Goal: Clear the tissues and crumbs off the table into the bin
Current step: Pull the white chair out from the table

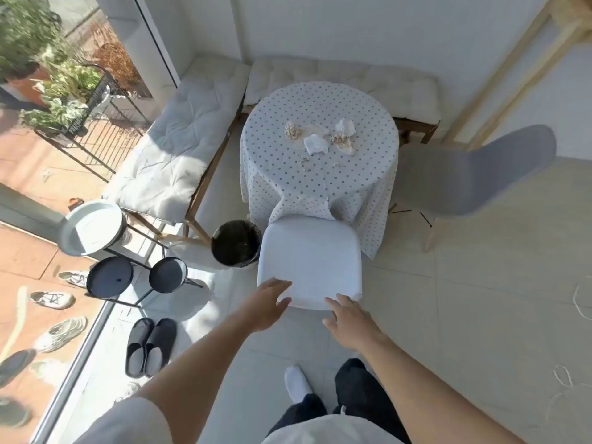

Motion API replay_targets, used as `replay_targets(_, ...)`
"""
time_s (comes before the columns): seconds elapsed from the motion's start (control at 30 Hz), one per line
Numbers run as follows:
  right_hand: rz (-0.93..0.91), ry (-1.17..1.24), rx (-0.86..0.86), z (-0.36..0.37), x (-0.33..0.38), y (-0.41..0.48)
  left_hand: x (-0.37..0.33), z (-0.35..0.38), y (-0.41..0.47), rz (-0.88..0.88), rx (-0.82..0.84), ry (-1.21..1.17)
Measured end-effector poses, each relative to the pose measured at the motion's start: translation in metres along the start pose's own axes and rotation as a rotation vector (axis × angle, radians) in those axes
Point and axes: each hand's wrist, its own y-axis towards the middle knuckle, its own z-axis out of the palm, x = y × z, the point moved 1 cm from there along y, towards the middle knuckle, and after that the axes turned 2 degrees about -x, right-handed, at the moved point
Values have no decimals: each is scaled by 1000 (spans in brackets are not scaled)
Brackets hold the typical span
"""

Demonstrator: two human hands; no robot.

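A round table under a white dotted cloth stands ahead. On its top lie several crumpled tissues, some white and some stained brown, with small crumbs scattered in front of them. A black-lined bin stands on the floor at the table's front left. A white chair is tucked against the table's near side. My left hand reaches the chair's back edge with fingers spread. My right hand hovers at the same edge, fingers apart. Both hands hold nothing.
A grey chair stands right of the table. Cushioned benches run along the left and back walls. A tiered round-tray stand and black slippers sit on the floor at left by the glass door.
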Motion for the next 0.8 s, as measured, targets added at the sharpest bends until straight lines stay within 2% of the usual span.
replay_targets(0.3, -42, -153, -30, 20, -13, 55, 6, 48, 49, -39, 181, 163)
replay_targets(0.57, -74, -156, -6, 5, -27, 78, 8, 55, 74, -84, 115, 153)
replay_targets(0.8, -38, -126, 5, -35, -32, 119, -8, 26, 126, -126, 123, 96)
